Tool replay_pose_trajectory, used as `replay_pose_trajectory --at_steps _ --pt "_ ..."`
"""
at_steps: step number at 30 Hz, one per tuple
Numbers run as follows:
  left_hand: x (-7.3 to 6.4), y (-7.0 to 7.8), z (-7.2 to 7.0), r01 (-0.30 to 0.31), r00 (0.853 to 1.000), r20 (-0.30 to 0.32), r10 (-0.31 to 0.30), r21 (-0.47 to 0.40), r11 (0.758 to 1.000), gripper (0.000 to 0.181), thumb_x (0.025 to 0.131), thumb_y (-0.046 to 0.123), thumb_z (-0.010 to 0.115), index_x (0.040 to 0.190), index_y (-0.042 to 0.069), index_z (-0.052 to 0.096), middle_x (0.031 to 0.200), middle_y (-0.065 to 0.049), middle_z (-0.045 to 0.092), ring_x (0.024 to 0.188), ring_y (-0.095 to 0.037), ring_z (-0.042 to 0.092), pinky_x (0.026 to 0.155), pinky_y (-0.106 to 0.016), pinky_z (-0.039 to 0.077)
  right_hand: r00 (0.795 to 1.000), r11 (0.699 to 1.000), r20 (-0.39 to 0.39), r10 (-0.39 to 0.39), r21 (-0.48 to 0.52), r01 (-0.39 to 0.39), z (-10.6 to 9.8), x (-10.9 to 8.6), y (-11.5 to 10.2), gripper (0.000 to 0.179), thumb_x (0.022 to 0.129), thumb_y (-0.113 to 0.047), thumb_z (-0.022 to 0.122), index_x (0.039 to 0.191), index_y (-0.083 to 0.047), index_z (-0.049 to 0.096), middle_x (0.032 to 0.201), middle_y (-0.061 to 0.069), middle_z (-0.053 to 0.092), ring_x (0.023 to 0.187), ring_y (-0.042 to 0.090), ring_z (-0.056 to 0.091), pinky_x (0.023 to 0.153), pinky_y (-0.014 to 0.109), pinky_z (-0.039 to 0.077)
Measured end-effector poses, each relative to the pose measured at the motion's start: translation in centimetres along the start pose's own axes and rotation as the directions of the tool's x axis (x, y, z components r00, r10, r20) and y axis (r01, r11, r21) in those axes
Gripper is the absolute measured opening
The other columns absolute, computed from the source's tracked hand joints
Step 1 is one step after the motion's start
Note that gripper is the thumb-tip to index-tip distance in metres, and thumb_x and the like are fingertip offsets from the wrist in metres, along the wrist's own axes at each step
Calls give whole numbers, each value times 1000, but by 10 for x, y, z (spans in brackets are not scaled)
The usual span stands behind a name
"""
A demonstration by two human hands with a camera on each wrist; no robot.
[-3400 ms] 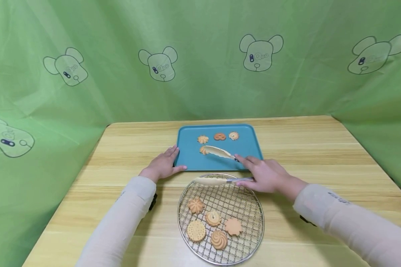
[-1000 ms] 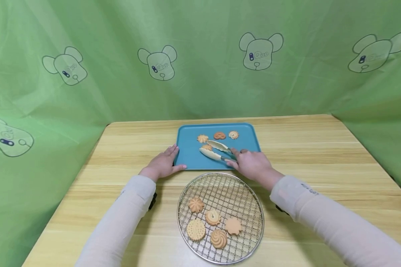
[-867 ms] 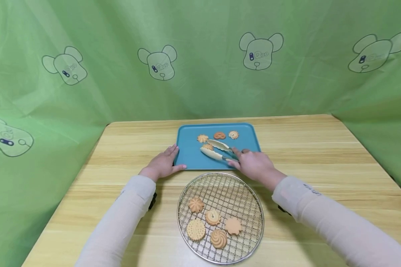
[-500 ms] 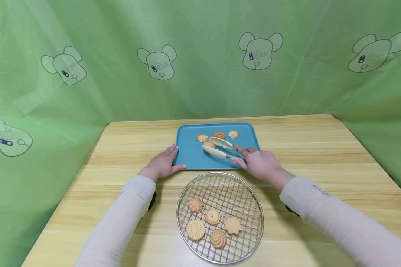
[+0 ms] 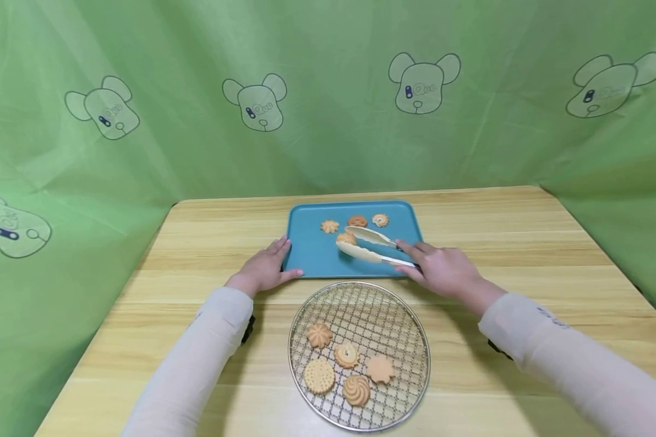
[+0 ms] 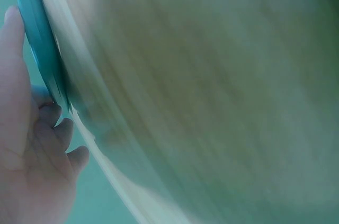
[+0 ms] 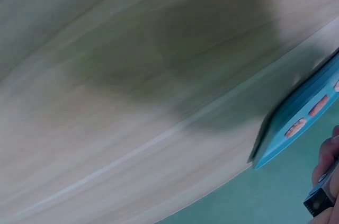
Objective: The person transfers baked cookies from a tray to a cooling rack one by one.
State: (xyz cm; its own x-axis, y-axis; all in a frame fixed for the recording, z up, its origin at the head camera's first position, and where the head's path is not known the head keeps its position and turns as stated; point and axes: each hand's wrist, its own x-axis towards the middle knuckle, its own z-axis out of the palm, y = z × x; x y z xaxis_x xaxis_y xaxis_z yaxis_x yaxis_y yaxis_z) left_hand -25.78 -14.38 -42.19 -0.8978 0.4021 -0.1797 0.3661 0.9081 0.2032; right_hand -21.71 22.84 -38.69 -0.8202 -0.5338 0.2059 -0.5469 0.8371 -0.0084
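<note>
My left hand (image 5: 265,268) lies at the left front corner of a blue tray (image 5: 313,261), thumb along the front edge and fingers at the left side. With my right hand (image 5: 444,268) I grip a pair of tongs (image 5: 363,252) by their metal arms. Between the pale tips sits a fluted cookie (image 5: 346,238), above a small shadow on the tray. Farther back on the tray are a star-shaped cookie (image 5: 330,226), a brown pretzel-shaped cookie (image 5: 358,221) and a ring cookie (image 5: 380,220). The tongs' end (image 7: 320,197) shows in the right wrist view.
A round wire rack (image 5: 382,321) stands in front of the tray, with several cookies such as a dotted round cookie (image 5: 319,376) and a swirl cookie (image 5: 356,390). The wooden table (image 5: 497,243) is enclosed by green printed curtains (image 5: 339,152).
The right hand has brought both tongs' tips around the front cookie, then drawn it slightly back and to the right. The left hand has stayed at the tray's corner.
</note>
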Motion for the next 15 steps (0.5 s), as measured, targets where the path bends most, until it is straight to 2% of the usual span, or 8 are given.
replay_pose_trajectory --at_steps 3,7,10,15 --pt "0 0 0 -3 1000 0 3 3 1000 89 92 63 41 152 3 12 158 -10 2 143 -29 9 115 -42 14 997 999 -60 -54 -7 54 1 -5 6 62 90 -43 62 140 -8 49 118 26 61 78 38 67 53 44 54" --pt "1 -1 1 -5 1000 -2 5 5 1000 89 92 63 41 152 3 12 158 -10 3 143 -29 9 115 -41 13 983 991 -131 -132 -25 130 1 -12 13 61 86 -38 68 136 -7 53 110 23 64 69 36 67 51 44 54" --pt "1 -1 1 -7 1000 -7 8 4 1000 89 92 63 41 152 3 12 158 -10 3 143 -29 9 115 -41 14 978 988 -142 -154 -27 152 0 -18 16 62 84 -37 70 136 -8 53 106 21 65 65 34 66 51 43 54" --pt "1 -1 1 -8 1000 -7 8 8 1000 89 92 63 42 152 3 12 158 -11 4 143 -29 9 115 -41 14 975 985 -138 -174 -15 174 -1 -27 22 60 87 -41 66 136 -9 53 103 18 66 62 30 65 53 42 54"
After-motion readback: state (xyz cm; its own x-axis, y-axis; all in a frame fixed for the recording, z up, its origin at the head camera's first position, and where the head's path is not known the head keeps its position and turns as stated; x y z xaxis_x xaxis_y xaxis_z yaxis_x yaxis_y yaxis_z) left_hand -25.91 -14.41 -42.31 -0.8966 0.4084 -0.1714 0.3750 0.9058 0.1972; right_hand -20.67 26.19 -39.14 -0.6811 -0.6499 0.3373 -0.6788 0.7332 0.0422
